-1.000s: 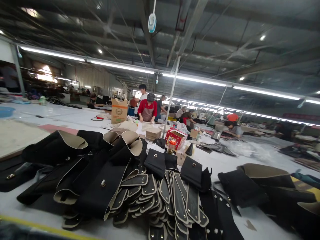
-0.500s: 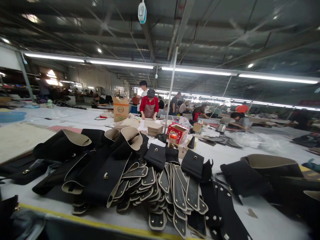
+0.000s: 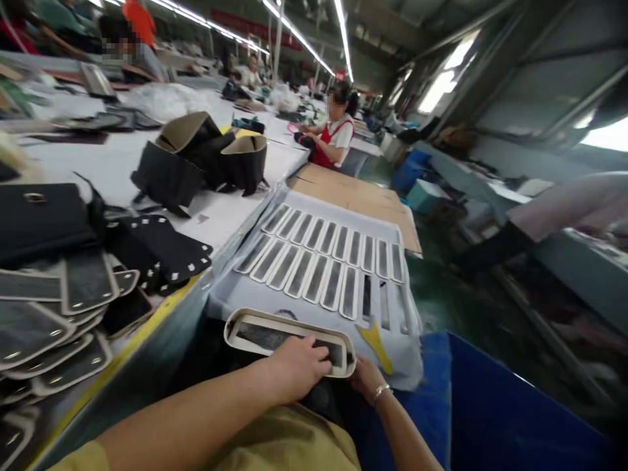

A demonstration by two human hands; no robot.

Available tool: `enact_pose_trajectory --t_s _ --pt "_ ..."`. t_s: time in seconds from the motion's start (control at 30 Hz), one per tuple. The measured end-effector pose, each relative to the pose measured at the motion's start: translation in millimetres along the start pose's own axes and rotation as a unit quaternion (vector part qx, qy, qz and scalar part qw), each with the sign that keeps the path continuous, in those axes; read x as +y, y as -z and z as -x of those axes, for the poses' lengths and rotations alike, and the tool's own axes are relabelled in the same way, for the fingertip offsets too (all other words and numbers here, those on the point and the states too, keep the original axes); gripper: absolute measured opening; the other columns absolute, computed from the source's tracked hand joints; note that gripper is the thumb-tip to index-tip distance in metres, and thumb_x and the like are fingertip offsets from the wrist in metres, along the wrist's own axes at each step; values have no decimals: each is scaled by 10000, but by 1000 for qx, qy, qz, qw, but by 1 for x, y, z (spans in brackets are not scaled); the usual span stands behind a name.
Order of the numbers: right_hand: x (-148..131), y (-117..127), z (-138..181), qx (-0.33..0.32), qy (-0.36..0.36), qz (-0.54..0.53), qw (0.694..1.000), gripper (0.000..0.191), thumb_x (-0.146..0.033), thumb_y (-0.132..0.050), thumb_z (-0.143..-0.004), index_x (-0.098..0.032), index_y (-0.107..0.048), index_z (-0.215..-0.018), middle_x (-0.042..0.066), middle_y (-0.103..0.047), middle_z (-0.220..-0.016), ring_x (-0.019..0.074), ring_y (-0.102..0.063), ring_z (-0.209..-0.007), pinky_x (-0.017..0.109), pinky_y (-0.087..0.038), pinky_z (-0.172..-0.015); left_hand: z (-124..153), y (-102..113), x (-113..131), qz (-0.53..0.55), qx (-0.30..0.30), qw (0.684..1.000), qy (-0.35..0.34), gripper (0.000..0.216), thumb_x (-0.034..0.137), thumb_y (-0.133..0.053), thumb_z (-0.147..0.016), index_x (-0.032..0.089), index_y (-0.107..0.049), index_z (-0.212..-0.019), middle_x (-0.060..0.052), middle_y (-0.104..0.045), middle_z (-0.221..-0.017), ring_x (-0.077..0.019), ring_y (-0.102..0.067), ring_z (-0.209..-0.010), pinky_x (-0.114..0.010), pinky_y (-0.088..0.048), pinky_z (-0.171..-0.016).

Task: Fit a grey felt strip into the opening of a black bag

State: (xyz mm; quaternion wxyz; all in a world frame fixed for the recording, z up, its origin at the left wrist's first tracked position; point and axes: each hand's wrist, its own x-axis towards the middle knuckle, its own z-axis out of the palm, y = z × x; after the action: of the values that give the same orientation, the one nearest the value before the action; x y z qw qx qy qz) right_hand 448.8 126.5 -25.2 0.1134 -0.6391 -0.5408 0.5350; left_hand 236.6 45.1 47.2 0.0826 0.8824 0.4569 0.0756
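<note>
Close to my body is an oblong bag piece (image 3: 314, 332) with a pale, rounded rim; a dark strip with a pale border lies inside it. My left hand (image 3: 297, 367) reaches over the near side, its slightly spread fingers resting on the dark strip; the thumb is out of sight. At the right end, my right hand (image 3: 367, 379), with a bracelet at the wrist, has its fingers closed on the rim, partly hidden. Just beyond, two rows of pale-bordered dark strips (image 3: 314, 281) lie on a pale grey-blue covered surface (image 3: 275, 304). A yellow scrap (image 3: 377, 343) lies near my right hand.
Black bag parts (image 3: 73, 320) and flaps pile up at left on a white table with a yellow edge (image 3: 118, 356). Brown cardboard (image 3: 348, 193) extends beyond the strips. A blue bin (image 3: 490, 405) stands at right. A seated co-worker (image 3: 336, 134) is ahead; another person's arm (image 3: 579, 203) enters at right.
My view has swung right and down, from the pile of black bag parts to the rows of strips. Both my hands and the bag piece have come into view.
</note>
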Motion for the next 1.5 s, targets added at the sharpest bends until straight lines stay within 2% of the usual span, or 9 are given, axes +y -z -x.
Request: enact_pose_trajectory --t_s 0.13,0.27,0.4,0.53,0.7,0.77,0.9,1.27,1.5 --pt "-20 31 21 39 27 -33 998 407 -456 -312 -908 -134 -492 -1081 -13 -519 -656 72 -509 -447 158 -343 -358 4 5 -11 11 -13 1000 1 231 249 -492 -834 257 -563 -1055 -40 -604 -1039 -217 -530 -843 -299 -412 -587" --pt "-57 24 50 -56 100 90 989 527 -512 -403 -838 -122 -447 -1191 -46 -476 -561 107 -515 -400 180 -358 -330 0 10 -8 33 -22 999 8 352 308 -519 -819 245 -507 -1165 -50 -590 -1066 -227 -524 -879 -331 -421 -638" --pt "-73 9 67 -93 119 220 964 395 -330 -557 -764 -174 -490 -1121 -47 -529 -594 71 -484 -390 154 -376 -364 -7 5 2 16 -38 999 9 245 265 -507 -822 192 -585 -1043 -80 -573 -1039 -260 -511 -896 -336 -406 -585" --pt "-79 3 68 -86 55 233 967 201 -335 -473 -803 -155 -508 -883 -6 -569 -614 108 -543 -404 173 -408 -339 -7 1 4 7 -25 1000 8 216 208 -460 -853 179 -602 -1013 -87 -565 -1020 -244 -515 -868 -329 -386 -560" --pt "-87 1 66 -56 -9 287 956 260 -324 -398 -836 -138 -520 -702 59 -629 -635 121 -577 -416 175 -412 -337 -3 -4 -4 5 18 1000 0 292 259 -490 -848 206 -552 -1128 -65 -443 -1309 -240 -508 -918 -351 -398 -606" --pt "-88 -1 65 -46 -23 313 948 259 -293 -414 -822 -135 -522 -648 70 -628 -602 116 -565 -397 167 -381 -328 -4 -5 -6 13 13 1000 -7 275 252 -474 -858 213 -564 -1115 -58 -453 -1314 -235 -509 -922 -349 -393 -614" --pt "-83 -9 65 -29 -50 290 955 227 -237 -414 -813 -148 -495 -621 95 -639 -616 131 -573 -408 187 -392 -340 -6 -6 -8 36 -2 999 -7 241 240 -460 -870 216 -591 -1070 -72 -549 -1200 -235 -511 -935 -342 -386 -636" --pt "-67 -16 66 -15 -36 200 979 210 -217 -334 -856 -140 -485 -732 113 -649 -697 155 -607 -482 225 -467 -390 -1 2 -20 71 -49 996 -28 393 281 -570 -759 308 -557 -1151 -38 -469 -1321 -264 -473 -1014 -368 -406 -747" --pt "-65 -15 63 -33 -46 161 985 224 -226 -317 -865 -135 -489 -755 109 -651 -708 151 -604 -465 227 -476 -388 -3 4 -13 56 -48 997 -17 346 259 -531 -790 294 -574 -1131 -51 -482 -1310 -270 -488 -1007 -377 -409 -749"
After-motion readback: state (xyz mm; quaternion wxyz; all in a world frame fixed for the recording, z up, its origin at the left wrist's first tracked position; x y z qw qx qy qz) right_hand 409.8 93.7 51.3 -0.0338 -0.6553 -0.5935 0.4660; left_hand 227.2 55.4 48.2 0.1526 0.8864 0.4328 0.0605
